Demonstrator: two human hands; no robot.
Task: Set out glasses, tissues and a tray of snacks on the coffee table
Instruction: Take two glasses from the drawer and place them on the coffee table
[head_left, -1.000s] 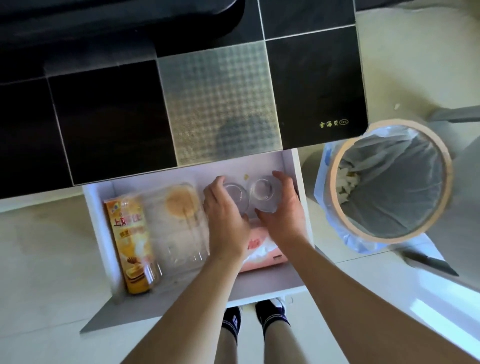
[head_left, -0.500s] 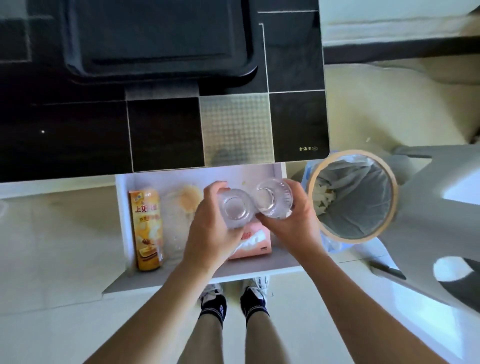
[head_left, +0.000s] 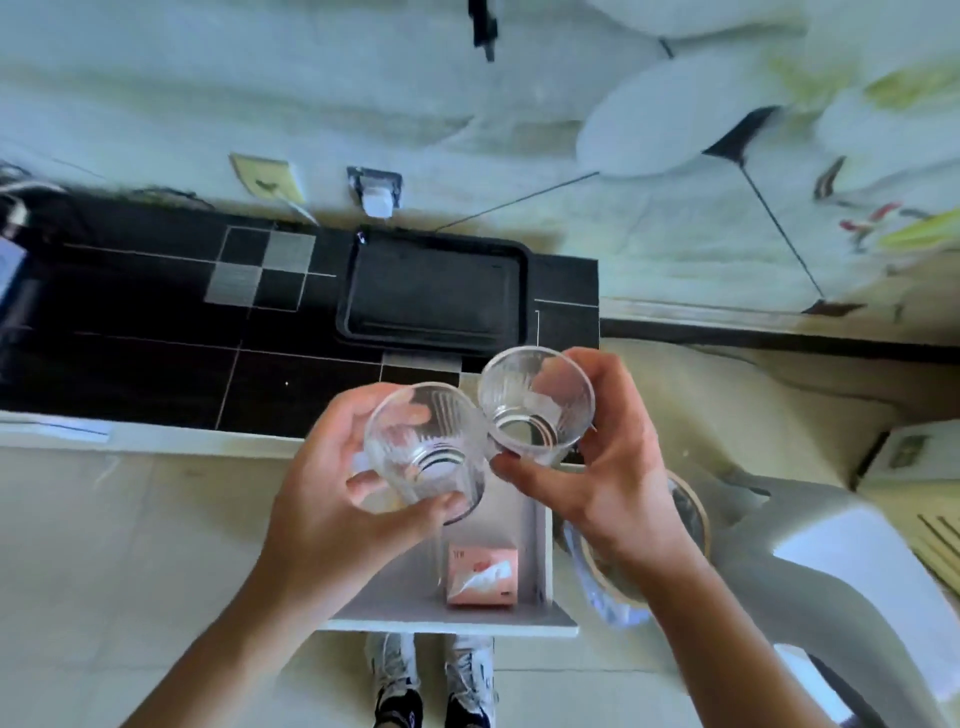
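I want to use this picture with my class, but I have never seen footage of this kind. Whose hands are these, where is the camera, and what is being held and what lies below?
There is no machine here. A person wears a wide-angle camera on the head, so the head view looks down past their own arms to the floor and their shoes.

The left hand grips one clear ribbed glass, and the right hand grips a second glass. Both glasses are raised, side by side, with their open mouths towards the camera.

Under the hands is an open white drawer with a pink tissue pack lying in it. Beyond it is the black coffee table, with a black tray on top. A lined bin stands to the right, partly hidden by the right arm.
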